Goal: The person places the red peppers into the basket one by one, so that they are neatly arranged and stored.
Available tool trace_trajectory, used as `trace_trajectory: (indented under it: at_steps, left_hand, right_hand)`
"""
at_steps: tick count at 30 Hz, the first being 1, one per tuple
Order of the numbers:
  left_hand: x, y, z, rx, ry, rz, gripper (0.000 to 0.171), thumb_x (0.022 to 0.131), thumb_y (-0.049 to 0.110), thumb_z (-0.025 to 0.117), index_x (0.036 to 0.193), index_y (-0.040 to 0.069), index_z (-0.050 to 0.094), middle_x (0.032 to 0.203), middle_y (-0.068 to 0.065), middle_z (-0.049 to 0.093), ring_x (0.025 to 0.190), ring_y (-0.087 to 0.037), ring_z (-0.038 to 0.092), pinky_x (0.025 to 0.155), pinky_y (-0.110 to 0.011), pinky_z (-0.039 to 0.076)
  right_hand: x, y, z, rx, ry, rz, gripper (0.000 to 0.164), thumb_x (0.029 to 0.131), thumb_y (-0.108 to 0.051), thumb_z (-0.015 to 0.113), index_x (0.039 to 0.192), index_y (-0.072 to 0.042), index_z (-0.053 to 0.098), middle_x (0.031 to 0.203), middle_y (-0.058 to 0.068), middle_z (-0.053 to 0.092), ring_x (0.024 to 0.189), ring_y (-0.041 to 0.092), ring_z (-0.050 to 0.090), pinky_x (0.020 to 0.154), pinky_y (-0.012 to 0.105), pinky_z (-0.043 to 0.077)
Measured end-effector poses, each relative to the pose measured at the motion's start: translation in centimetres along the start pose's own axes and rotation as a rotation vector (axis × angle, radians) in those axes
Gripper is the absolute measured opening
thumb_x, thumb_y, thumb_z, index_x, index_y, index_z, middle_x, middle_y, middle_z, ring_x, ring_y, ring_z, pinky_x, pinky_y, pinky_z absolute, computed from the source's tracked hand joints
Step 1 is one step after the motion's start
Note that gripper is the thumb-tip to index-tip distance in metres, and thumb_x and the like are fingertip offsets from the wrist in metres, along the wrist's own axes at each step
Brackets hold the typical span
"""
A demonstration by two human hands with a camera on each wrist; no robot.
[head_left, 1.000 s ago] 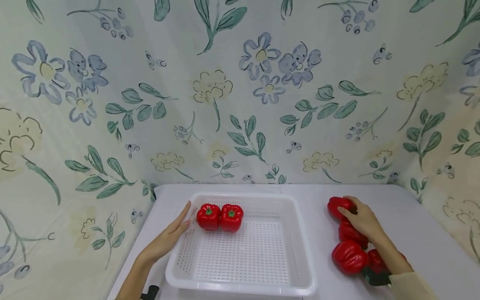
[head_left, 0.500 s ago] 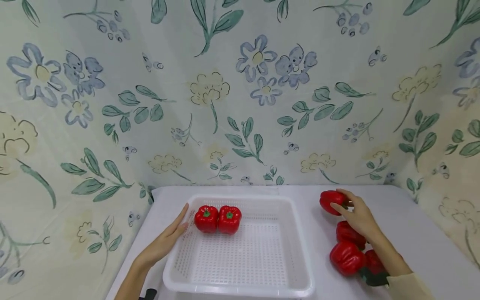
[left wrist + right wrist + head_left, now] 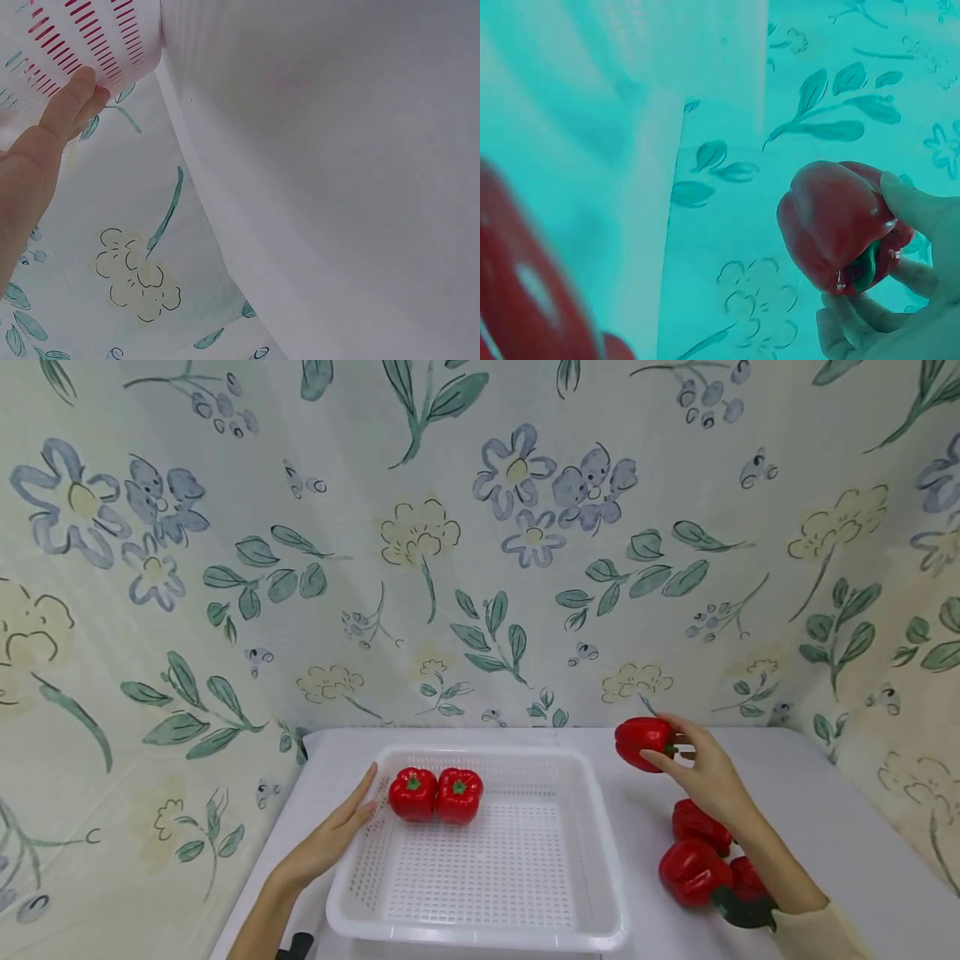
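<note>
My right hand (image 3: 708, 772) pinches a glossy red bell pepper (image 3: 639, 743) between thumb and fingers, raised above the table right of the basket. In the right wrist view the same bell pepper (image 3: 832, 225) shows its green stem turned toward the palm. My left hand (image 3: 330, 835) rests along the left side of a white perforated plastic basket (image 3: 480, 935). In the left wrist view its straight fingers (image 3: 71, 101) touch the basket's slotted outer wall. Two red bell peppers, the left one (image 3: 412, 795) and the right one (image 3: 460, 797), sit side by side in the basket's back left corner.
Red bell peppers lie grouped on the white table (image 3: 637, 835) under my right forearm: a front one (image 3: 692, 872), a back one (image 3: 699, 828) and a partly hidden one (image 3: 746, 878). A floral cloth (image 3: 480, 568) hangs behind the table.
My right hand has lifted a bell pepper from the back of the group on the right and moved it left and up toward the basket. The left hand stays at the basket's side.
</note>
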State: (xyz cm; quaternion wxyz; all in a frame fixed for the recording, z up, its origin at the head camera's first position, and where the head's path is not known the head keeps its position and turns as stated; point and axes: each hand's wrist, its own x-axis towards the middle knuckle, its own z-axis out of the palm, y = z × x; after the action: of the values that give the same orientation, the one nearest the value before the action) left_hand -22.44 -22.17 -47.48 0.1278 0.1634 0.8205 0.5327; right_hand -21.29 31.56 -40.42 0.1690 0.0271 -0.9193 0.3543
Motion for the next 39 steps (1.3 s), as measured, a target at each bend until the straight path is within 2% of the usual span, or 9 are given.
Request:
trace_trajectory:
  at_steps: [7,10,14,20,30,33,39]
  left_hand:
    - [0.0,0.0,0.0,-0.001,0.004,0.003,0.062,0.113,0.039,0.036,0.167,0.035,0.007,0.177,-0.002,0.001,0.162,-0.038,-0.004,0.124,-0.067,0.003]
    - [0.0,0.0,0.0,-0.004,0.000,-0.003,0.062,0.113,0.039,0.036,0.167,0.035,0.007,0.177,-0.002,0.000,0.162,-0.039,-0.004,0.124,-0.067,0.004]
    - [-0.1,0.0,-0.1,-0.010,0.001,-0.010,0.062,0.113,0.039,0.037,0.167,0.036,0.007,0.177,-0.002,0.000,0.162,-0.039,-0.004,0.124,-0.067,0.006]
    - [-0.1,0.0,-0.1,-0.005,0.008,-0.012,0.062,0.113,0.038,0.036,0.167,0.036,0.007,0.177,-0.002,0.001,0.162,-0.039,-0.004,0.124,-0.066,0.005]
    - [0.0,0.0,0.0,-0.002,0.006,-0.018,0.062,0.113,0.039,0.036,0.168,0.033,0.007,0.176,-0.002,0.002,0.162,-0.036,-0.005,0.127,-0.065,0.001]
    - [-0.1,-0.1,0.0,-0.004,0.009,-0.023,0.062,0.113,0.038,0.036,0.168,0.033,0.007,0.176,-0.002,0.002,0.162,-0.036,-0.005,0.127,-0.064,0.001]
    - [0.0,-0.1,0.0,-0.014,0.004,-0.011,0.062,0.113,0.039,0.036,0.168,0.033,0.007,0.177,-0.002,0.002,0.162,-0.037,-0.005,0.126,-0.064,0.002]
  right_hand:
    - [-0.5,-3.7,-0.1,0.066,-0.080,-0.007,0.081,0.094,-0.032,0.077,0.162,-0.016,0.035,0.147,0.024,0.053,0.127,0.043,0.054,0.096,0.058,0.057]
    - [-0.7,-4.9,0.0,0.098,-0.106,-0.015,0.079,0.095,-0.031,0.076,0.162,-0.018,0.035,0.146,0.023,0.054,0.126,0.042,0.056,0.092,0.047,0.061]
    - [-0.6,-6.4,0.6,0.141,-0.151,-0.017,0.078,0.095,-0.031,0.076,0.161,-0.015,0.037,0.145,0.022,0.056,0.124,0.042,0.059,0.086,0.040,0.064]
    - [-0.5,-8.1,1.8,0.210,-0.206,-0.033,0.074,0.094,-0.031,0.077,0.156,-0.010,0.042,0.143,0.021,0.059,0.121,0.042,0.062,0.083,0.041,0.065]
    - [0.6,-9.8,4.3,0.350,-0.392,0.087,0.072,0.084,-0.031,0.086,0.147,-0.011,0.055,0.137,0.018,0.063,0.116,0.034,0.061,0.086,0.045,0.064]
    - [0.9,-9.9,5.1,0.364,-0.430,0.080,0.071,0.083,-0.028,0.087,0.145,-0.009,0.057,0.134,0.018,0.064,0.113,0.032,0.062,0.085,0.043,0.064]
    - [1.5,-9.6,6.5,0.390,-0.478,0.006,0.062,0.086,-0.024,0.085,0.140,-0.006,0.059,0.131,0.019,0.067,0.113,0.030,0.065,0.084,0.038,0.065]
